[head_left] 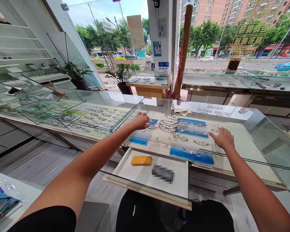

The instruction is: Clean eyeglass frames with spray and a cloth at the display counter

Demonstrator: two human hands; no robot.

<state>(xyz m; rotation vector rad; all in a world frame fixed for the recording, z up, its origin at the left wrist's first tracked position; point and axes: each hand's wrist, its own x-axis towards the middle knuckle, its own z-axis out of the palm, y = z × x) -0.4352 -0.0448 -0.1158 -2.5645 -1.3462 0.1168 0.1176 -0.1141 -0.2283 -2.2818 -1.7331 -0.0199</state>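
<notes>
My left hand (140, 121) is over the glass display counter (157, 103), its fingers curled together beside the left end of a cluster of eyeglasses (168, 124). What its fingertips hold, if anything, I cannot make out. On the right, my right hand (223, 138) hovers open, thumb apart from the fingers, close to a pair of glasses (215, 129). Between the hands, more glasses lie on a blue sheet (192, 122). Nearer to me, a rimless-looking pair (192, 152) rests on another blue sheet (207, 158). A plain blue sheet (138, 138) lies below my left hand.
A pulled-out drawer (128, 174) in front of me holds a yellow glasses case (141, 160) and a blurred dark object (163, 174). A small spray bottle (172, 109) and a folded cloth (182, 111) stand at the back. Glass panels edge the counter.
</notes>
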